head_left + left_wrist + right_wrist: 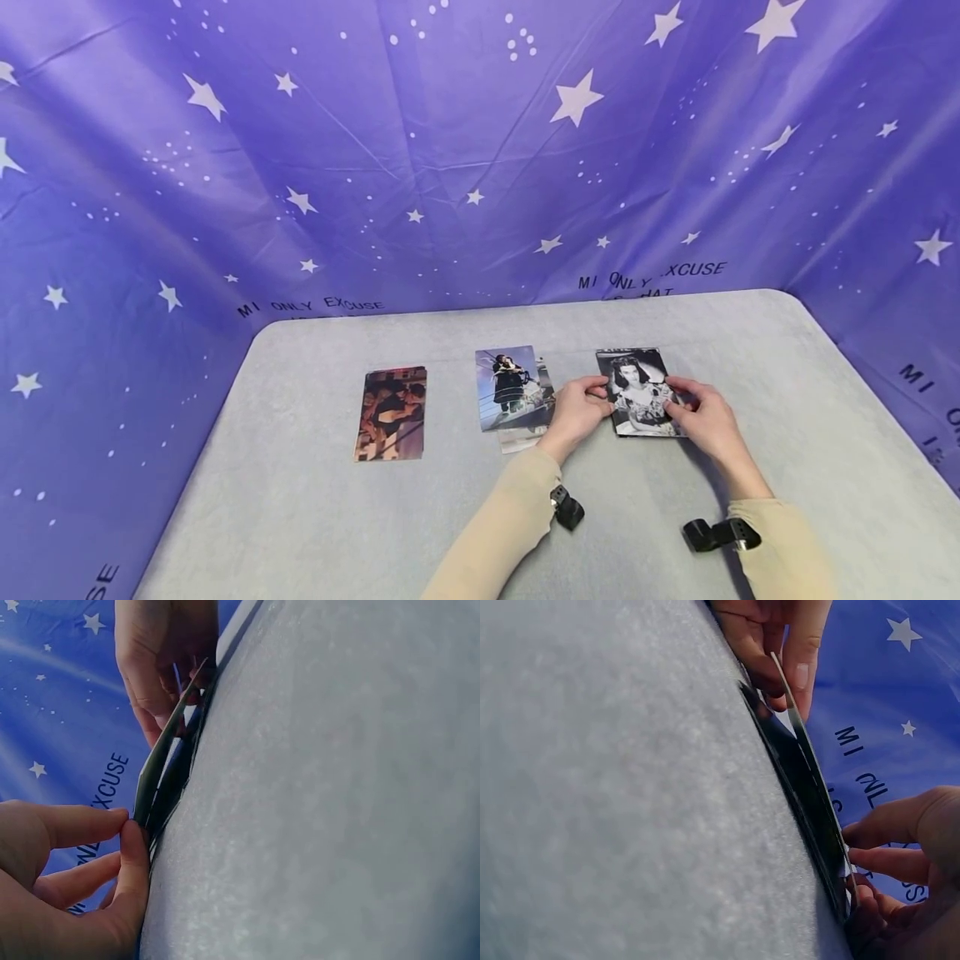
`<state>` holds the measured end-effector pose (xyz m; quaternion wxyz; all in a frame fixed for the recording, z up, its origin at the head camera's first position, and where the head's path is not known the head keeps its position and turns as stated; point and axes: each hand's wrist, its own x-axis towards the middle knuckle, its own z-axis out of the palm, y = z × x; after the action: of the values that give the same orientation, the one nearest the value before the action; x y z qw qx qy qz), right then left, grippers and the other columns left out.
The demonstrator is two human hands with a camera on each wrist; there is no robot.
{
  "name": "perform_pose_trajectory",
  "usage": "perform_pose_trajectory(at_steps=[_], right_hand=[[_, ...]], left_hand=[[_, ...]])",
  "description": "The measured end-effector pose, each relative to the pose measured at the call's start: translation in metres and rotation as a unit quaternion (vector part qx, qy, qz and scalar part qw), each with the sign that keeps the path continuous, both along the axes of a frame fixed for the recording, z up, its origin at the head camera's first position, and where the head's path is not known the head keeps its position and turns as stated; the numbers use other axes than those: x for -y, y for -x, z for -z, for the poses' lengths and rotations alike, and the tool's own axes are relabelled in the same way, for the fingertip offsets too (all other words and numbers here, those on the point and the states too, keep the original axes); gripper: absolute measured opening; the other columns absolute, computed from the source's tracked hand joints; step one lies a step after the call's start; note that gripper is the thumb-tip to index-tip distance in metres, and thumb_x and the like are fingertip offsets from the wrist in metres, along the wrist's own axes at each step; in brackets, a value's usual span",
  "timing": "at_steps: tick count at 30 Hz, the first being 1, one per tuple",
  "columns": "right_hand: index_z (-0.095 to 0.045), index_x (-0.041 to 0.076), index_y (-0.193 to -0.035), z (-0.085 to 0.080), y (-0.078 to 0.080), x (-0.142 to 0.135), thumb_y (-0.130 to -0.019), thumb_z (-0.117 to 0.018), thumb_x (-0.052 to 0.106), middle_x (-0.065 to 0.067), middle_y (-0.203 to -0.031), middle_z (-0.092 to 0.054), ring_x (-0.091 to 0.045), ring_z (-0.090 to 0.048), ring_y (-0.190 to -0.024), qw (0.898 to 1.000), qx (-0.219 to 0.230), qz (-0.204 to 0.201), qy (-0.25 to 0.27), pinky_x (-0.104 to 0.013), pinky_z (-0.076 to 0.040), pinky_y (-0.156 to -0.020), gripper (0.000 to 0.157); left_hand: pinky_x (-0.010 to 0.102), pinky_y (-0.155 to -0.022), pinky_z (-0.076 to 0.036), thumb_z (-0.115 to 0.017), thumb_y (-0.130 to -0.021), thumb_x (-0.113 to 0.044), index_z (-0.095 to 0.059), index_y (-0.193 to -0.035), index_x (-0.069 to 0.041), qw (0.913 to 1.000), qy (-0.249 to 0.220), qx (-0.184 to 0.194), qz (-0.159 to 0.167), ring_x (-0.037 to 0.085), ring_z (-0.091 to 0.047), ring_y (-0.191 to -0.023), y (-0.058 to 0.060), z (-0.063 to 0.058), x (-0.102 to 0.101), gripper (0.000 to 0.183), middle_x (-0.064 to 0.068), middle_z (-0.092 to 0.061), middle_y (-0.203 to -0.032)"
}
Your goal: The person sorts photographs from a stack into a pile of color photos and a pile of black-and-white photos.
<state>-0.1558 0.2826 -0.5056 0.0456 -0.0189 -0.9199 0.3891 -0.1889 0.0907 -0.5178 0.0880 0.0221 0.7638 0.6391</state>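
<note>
A black-and-white photo card showing a dark-haired figure in a ruffled dress lies over other cards at the right of the table. My left hand pinches its left edge between thumb and index finger. On the opposite side, my right hand grips the right edge with thumb and fingers. From the left wrist, the top card appears edge-on and bowed, with a gap between it and the dark cards below. The right wrist view also shows that card lifted off those beneath.
Left of my hands, a colour photo card of figures at a ship's rail partly covers another card. Farther left lies a small stack of reddish-brown photo cards. Behind the grey table hangs a purple starry cloth.
</note>
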Motion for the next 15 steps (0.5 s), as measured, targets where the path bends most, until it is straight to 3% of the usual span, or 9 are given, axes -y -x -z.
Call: perform_pose_trajectory(at_steps=[5, 11, 15], right_hand=[[-0.056, -0.009, -0.125, 0.0014, 0.0019, 0.0007, -0.085, -0.065, 0.005, -0.018, -0.091, -0.051, -0.028, -0.047, -0.084, 1.000, -0.001, 0.000, -0.021, -0.039, -0.036, -0.071, 0.043], [-0.056, -0.010, -0.123, 0.0028, 0.0026, 0.0007, -0.084, -0.067, 0.006, -0.017, -0.088, -0.049, -0.030, -0.046, -0.084, 1.000, 0.002, -0.004, -0.029, -0.040, -0.035, -0.070, 0.045], [-0.055, -0.009, -0.125, 0.0029, 0.0028, 0.0001, -0.083, -0.068, 0.007, -0.016, -0.089, -0.049, -0.028, -0.046, -0.083, 1.000, -0.002, -0.006, -0.030, -0.039, -0.035, -0.070, 0.047]], left_hand=[[0.016, -0.068, -0.048, -0.072, -0.071, 0.013, -0.067, -0.116, 0.002, 0.9996, 0.026, -0.002, 0.012, 0.004, -0.061, -0.064, 0.0015, -0.0023, -0.0011, 0.046, 0.002, -0.064, -0.079], [0.015, -0.070, -0.047, -0.073, -0.073, 0.009, -0.067, -0.117, 0.002, 0.9983, 0.053, -0.006, 0.024, 0.005, -0.064, -0.067, 0.0023, -0.0042, -0.0007, 0.045, 0.002, -0.067, -0.079], [0.015, -0.069, -0.048, -0.073, -0.073, 0.010, -0.066, -0.119, 0.002, 0.9991, 0.032, 0.000, 0.028, 0.004, -0.063, -0.068, 0.0013, -0.0038, 0.0010, 0.047, 0.003, -0.066, -0.081]])
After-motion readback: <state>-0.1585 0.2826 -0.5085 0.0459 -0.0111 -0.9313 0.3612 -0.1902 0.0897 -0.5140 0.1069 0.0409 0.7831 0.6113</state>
